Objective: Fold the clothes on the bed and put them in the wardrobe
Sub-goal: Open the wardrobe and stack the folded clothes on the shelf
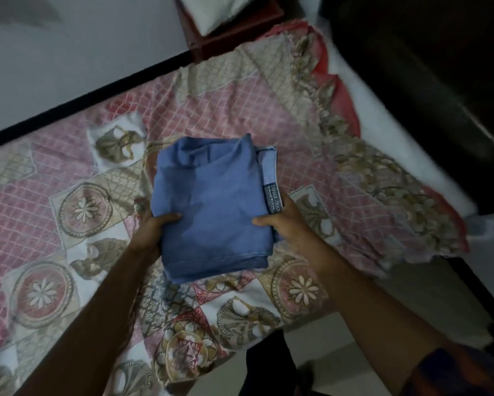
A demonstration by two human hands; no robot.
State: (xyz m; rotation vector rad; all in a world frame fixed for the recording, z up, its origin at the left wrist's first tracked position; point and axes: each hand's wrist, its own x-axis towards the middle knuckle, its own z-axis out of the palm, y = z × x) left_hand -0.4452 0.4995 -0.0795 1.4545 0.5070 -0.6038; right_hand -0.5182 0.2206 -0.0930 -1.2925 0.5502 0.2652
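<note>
Folded blue garment (211, 201) held over the bed (54, 172).
Left hand (154, 227) and right hand (283, 221) each close their grip on a side, thumbs on top; carry it level and pinched so the folds hold.

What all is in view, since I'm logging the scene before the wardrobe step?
folded garment: one, blue, over the bedspread between both hands
label: one, dark blue, garment's right edge
bedspread: one, pink and beige patterned, covering the bed
pillow: one, white, top of view
dark red stand: one, under the pillow
sleeve: one, dark patterned, lower right
left hand: one, bare, grips garment's left side
right hand: one, bare, grips garment's right side
</note>
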